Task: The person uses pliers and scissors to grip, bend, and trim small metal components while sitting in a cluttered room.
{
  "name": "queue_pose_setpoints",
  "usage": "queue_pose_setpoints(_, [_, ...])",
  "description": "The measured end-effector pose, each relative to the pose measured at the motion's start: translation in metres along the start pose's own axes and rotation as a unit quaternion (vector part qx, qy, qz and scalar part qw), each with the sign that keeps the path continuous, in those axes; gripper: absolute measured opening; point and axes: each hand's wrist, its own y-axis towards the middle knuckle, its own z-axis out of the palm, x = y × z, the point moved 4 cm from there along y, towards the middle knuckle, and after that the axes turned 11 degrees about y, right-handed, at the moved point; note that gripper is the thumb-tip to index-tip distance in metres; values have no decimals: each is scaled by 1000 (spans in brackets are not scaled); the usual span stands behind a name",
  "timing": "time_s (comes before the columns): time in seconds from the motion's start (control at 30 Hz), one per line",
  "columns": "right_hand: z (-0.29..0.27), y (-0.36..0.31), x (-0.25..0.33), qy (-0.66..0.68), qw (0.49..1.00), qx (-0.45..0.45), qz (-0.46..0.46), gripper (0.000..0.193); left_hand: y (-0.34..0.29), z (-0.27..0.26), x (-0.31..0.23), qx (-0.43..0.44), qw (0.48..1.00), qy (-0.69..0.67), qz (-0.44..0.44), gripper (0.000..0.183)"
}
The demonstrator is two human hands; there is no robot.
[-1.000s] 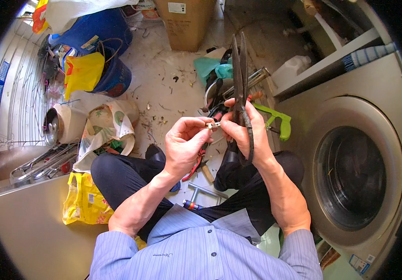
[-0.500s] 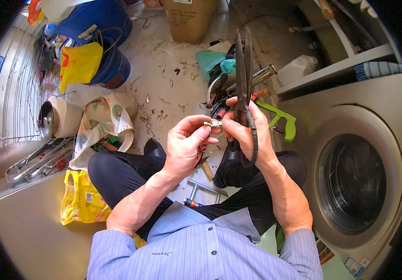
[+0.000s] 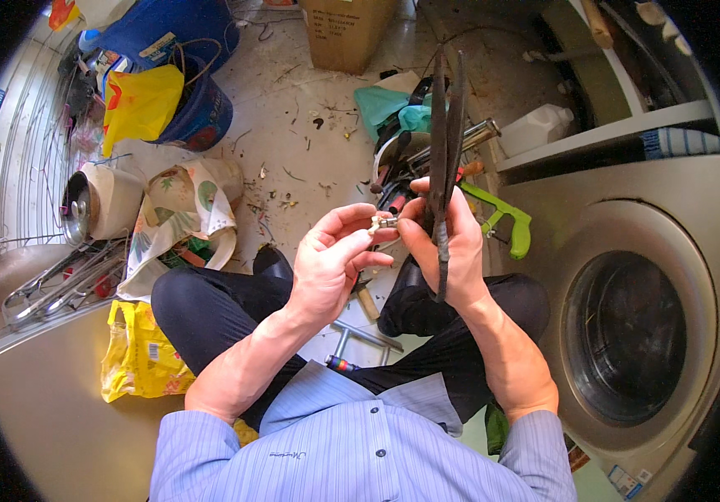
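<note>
Between my hands, above the floor, is a small pale piece with a shiny metal part; its exact kind is too small to tell. My left hand pinches its left end between thumb and fingers. At its right end, the thumb and a finger of my right hand close on the metal part. A large pair of dark scissors is also held in my right hand, blades pointing up and away from me and slightly apart. Its handle loops hang by the palm, partly hidden by the fingers.
Below lie a T-shaped metal tool and a wooden handle. A bright green-handled tool and a teal bag lie beyond. The washing machine stands right; blue buckets and a yellow bag are left.
The small piece has turned a little between my fingers, showing more of its metal part. The scissors have rotated slightly in my right hand, their blades seen more edge-on.
</note>
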Motion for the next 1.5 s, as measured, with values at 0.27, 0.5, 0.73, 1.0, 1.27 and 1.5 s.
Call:
queue_pose_setpoints(0.27, [5, -2, 0, -93, 991, 35, -86, 41, 1, -9, 3, 1, 999, 35, -19, 27])
queue_pose_setpoints(0.5, [2, 0, -6, -42, 998, 40, -19, 43, 1, -9, 2, 14, 999, 24, -32, 28])
queue_pose_setpoints(0.73, [1, -1, -5, -51, 998, 30, -14, 46, 3, -9, 0, -9, 988, 153, 13, 29])
queue_pose_setpoints(1.0, [6, 2, 2, -88, 989, 111, -42, 48, -2, -3, -8, -8, 960, 278, 35, 23])
queue_pose_setpoints(1.27, [4, 2, 2, -100, 989, 96, 54, 39, -4, 0, -11, -19, 898, 430, 92, 18])
queue_pose_setpoints(1.5, [3, 3, 1, -13, 988, 65, 141, 35, 1, -7, -5, -7, 974, 223, 29, 21])
